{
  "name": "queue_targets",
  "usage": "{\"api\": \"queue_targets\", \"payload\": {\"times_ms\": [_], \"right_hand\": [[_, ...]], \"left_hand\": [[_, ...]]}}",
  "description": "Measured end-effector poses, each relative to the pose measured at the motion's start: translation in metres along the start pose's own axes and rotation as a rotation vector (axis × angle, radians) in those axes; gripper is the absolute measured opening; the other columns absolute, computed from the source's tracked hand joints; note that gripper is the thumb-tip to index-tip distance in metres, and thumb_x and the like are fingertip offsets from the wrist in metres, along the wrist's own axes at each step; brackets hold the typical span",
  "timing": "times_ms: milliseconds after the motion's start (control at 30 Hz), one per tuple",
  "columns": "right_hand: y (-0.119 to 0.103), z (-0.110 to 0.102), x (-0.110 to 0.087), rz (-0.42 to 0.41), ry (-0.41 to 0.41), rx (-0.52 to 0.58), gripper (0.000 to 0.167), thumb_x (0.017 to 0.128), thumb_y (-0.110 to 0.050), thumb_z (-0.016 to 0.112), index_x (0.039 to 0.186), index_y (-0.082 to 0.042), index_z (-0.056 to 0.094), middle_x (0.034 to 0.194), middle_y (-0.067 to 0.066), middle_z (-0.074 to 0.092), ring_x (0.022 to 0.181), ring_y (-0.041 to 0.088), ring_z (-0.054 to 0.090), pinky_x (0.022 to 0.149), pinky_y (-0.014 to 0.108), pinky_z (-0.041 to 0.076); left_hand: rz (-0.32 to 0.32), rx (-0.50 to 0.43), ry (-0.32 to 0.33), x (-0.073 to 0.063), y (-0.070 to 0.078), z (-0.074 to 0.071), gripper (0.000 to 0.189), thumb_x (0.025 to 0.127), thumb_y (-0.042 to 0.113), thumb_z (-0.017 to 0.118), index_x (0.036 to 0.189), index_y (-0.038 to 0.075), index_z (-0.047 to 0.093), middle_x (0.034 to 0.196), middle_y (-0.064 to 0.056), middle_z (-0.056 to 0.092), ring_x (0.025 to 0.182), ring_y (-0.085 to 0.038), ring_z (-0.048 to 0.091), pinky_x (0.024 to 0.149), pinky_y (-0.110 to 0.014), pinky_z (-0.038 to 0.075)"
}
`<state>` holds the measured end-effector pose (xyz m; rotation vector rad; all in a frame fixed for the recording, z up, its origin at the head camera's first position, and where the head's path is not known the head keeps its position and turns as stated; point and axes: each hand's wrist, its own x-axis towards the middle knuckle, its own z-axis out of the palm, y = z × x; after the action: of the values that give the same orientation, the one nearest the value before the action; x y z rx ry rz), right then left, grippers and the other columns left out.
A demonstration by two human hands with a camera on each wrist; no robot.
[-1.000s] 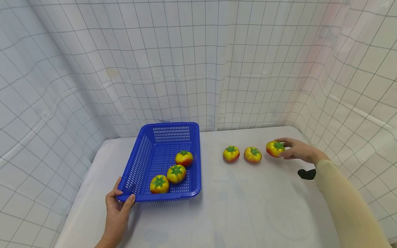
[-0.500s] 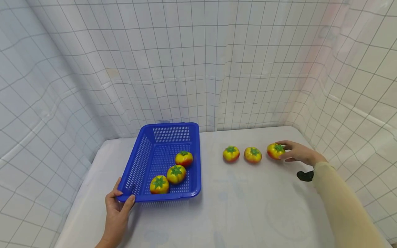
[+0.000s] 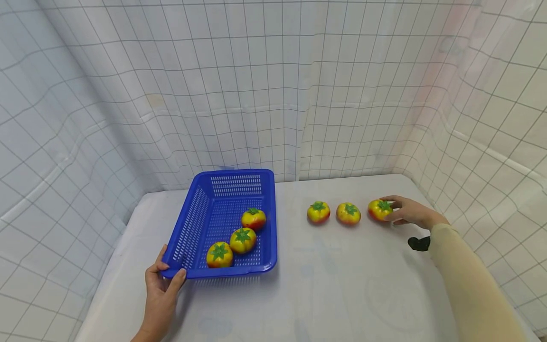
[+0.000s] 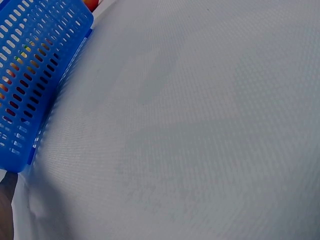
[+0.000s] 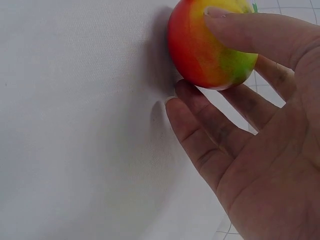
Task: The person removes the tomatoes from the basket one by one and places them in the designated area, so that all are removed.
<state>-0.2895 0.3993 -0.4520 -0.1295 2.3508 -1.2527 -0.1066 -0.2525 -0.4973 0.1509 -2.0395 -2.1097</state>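
My left hand (image 3: 161, 289) grips the near left corner of a blue plastic basket (image 3: 220, 272), thumb at the front rim and fingers at the left side. Three yellow-red tomatoes with green leafy tops lie in it, among them a front tomato (image 3: 220, 255). Far right on the table, my right hand (image 3: 412, 212) holds another tomato (image 3: 378, 209) between thumb and fingers. The right wrist view shows the thumb across this tomato (image 5: 207, 50) and fingers behind and below it. Left of it sit a middle tomato (image 3: 348, 214) and a left tomato (image 3: 318, 212).
White cloth covers the table (image 3: 333, 285). Gridded white curtains (image 3: 256, 95) hang behind and on both sides. A small black object (image 3: 419, 243) shows beside the right sleeve. The basket's slotted wall (image 4: 35, 75) fills the upper left of the left wrist view.
My right hand has lowered slightly with the rightmost tomato, which now sits a little nearer and in line with the other two. The left hand and basket stay put.
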Motion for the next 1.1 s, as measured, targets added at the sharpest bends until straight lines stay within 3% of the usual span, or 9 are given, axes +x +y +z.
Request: {"api": "queue_targets", "payload": {"times_ms": [1100], "right_hand": [[0.0028,0.0013,-0.0006,0.013,-0.001,-0.01,0.082,0.095,-0.021,0.072,0.159,-0.003,0.025,0.157,0.036,0.023,0.132,0.043,0.047,0.102,0.048,0.051]], "left_hand": [[-0.024,0.014,-0.005,0.0011,0.0014,0.0014,0.039,0.108,0.016,0.054,0.123,0.027,0.019,0.171,0.006,-0.004,0.147,-0.041,0.016,0.091,-0.009,0.046]]}}
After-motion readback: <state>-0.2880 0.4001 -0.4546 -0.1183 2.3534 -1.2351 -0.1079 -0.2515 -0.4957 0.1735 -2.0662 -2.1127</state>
